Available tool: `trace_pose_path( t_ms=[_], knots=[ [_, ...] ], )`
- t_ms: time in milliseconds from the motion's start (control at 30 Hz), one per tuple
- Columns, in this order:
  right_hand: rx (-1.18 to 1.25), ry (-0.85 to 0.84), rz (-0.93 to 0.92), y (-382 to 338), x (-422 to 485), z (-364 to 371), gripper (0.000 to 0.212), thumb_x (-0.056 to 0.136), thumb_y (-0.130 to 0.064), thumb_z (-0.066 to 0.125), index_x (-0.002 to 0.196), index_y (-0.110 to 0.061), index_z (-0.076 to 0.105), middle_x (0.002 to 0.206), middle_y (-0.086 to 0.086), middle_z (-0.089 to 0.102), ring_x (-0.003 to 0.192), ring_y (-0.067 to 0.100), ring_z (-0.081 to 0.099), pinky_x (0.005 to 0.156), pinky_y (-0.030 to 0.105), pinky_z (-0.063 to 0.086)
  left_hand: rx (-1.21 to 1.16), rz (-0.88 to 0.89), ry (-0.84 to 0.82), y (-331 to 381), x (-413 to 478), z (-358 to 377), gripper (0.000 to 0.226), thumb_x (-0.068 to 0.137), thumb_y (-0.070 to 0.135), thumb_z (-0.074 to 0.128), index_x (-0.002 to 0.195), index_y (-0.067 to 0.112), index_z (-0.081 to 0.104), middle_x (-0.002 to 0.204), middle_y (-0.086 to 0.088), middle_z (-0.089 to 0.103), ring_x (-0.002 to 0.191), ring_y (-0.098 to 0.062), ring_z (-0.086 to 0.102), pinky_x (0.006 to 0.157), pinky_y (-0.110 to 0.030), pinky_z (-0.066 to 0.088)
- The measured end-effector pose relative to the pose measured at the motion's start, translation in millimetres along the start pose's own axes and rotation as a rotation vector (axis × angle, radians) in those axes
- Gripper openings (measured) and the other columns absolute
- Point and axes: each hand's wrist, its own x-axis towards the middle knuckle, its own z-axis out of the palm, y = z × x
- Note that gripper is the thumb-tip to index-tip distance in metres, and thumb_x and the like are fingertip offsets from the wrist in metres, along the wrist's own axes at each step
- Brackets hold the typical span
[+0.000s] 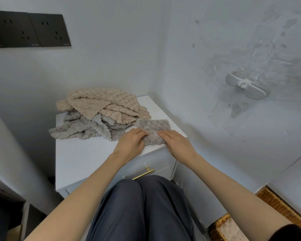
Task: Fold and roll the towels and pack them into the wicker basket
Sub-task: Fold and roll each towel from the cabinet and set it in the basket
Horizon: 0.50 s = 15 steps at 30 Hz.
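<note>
A narrow folded grey towel (153,126) lies on the white cabinet top (87,153) near its right front corner. My left hand (131,142) rests on the towel's near end with fingers curled over it. My right hand (176,141) lies flat on the same end, fingers straight. Behind them sits a loose heap: beige towels (102,105) on top of crumpled grey towels (83,128). The wicker basket (274,204) stands on the floor at the lower right, only partly in view.
The cabinet stands in a wall corner, with a gold drawer handle (143,173) on its front above my knees (141,206). Dark wall sockets (30,30) sit upper left. A white wall hook (245,86) sticks out on the right wall.
</note>
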Motion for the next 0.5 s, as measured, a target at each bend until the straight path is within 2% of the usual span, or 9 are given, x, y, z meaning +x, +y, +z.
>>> trace_pose_path(
  t_ms=[100, 167, 233, 333, 367, 433, 500],
  knots=[
    [0.013, -0.018, 0.054, 2, 2, -3, 0.055, 0.094, 0.001, 0.044, 0.145, -0.018, 0.037, 0.146, -0.001, 0.043, 0.132, 0.018, 0.039, 0.099, 0.025, 0.037, 0.015, -0.041, -0.127, -3, 0, -4, 0.046, 0.086, 0.016, 0.056, 0.132, 0.016, 0.054, 0.132, 0.001, 0.055, 0.12, -0.019, 0.049, 0.099, -0.031, 0.042],
    [0.003, -0.052, 0.1, 2, 3, -3, 0.056, 0.094, 0.001, 0.043, 0.145, -0.02, 0.036, 0.145, -0.002, 0.043, 0.13, 0.017, 0.038, 0.091, 0.026, 0.041, -0.006, -0.068, -0.175, -5, 1, -6, 0.048, 0.087, 0.012, 0.056, 0.135, 0.016, 0.051, 0.135, 0.001, 0.052, 0.125, -0.018, 0.045, 0.101, -0.029, 0.039],
    [0.008, -0.092, 0.125, 4, 5, -3, 0.053, 0.095, -0.002, 0.043, 0.145, -0.02, 0.037, 0.143, -0.002, 0.044, 0.129, 0.016, 0.038, 0.089, 0.027, 0.042, -0.027, -0.089, -0.181, -7, 0, -5, 0.045, 0.089, 0.009, 0.055, 0.134, 0.014, 0.051, 0.134, -0.001, 0.052, 0.125, -0.019, 0.045, 0.1, -0.028, 0.038],
    [0.147, -0.137, 0.167, 9, 6, -7, 0.046, 0.097, -0.008, 0.042, 0.142, -0.02, 0.043, 0.139, -0.001, 0.049, 0.125, 0.019, 0.042, 0.092, 0.032, 0.042, -0.121, -0.147, -0.179, -5, 1, -6, 0.037, 0.091, 0.011, 0.054, 0.129, 0.013, 0.055, 0.129, -0.003, 0.057, 0.12, -0.02, 0.05, 0.097, -0.027, 0.039],
    [0.208, -0.151, 0.19, 10, 6, -10, 0.044, 0.097, -0.009, 0.041, 0.14, -0.019, 0.045, 0.133, 0.001, 0.054, 0.121, 0.02, 0.046, 0.09, 0.034, 0.043, -0.174, -0.177, -0.173, -4, 1, -8, 0.035, 0.092, 0.012, 0.054, 0.126, 0.013, 0.056, 0.125, -0.003, 0.06, 0.116, -0.02, 0.052, 0.094, -0.028, 0.04],
    [0.324, -0.152, 0.242, 14, 6, -16, 0.036, 0.097, -0.011, 0.041, 0.131, -0.017, 0.051, 0.107, 0.007, 0.06, 0.1, 0.022, 0.051, 0.077, 0.033, 0.041, -0.277, -0.242, -0.18, -4, 1, -12, 0.029, 0.093, 0.017, 0.054, 0.121, 0.013, 0.059, 0.117, -0.003, 0.063, 0.107, -0.02, 0.056, 0.089, -0.031, 0.043],
    [0.414, -0.129, 0.304, 15, 5, -19, 0.019, 0.095, -0.015, 0.044, 0.111, -0.017, 0.056, 0.079, 0.002, 0.051, 0.077, 0.02, 0.046, 0.066, 0.031, 0.032, -0.341, -0.299, -0.207, -3, 0, -15, 0.024, 0.095, 0.02, 0.051, 0.114, 0.01, 0.061, 0.102, -0.005, 0.063, 0.093, -0.021, 0.056, 0.082, -0.036, 0.044]
  ],
)
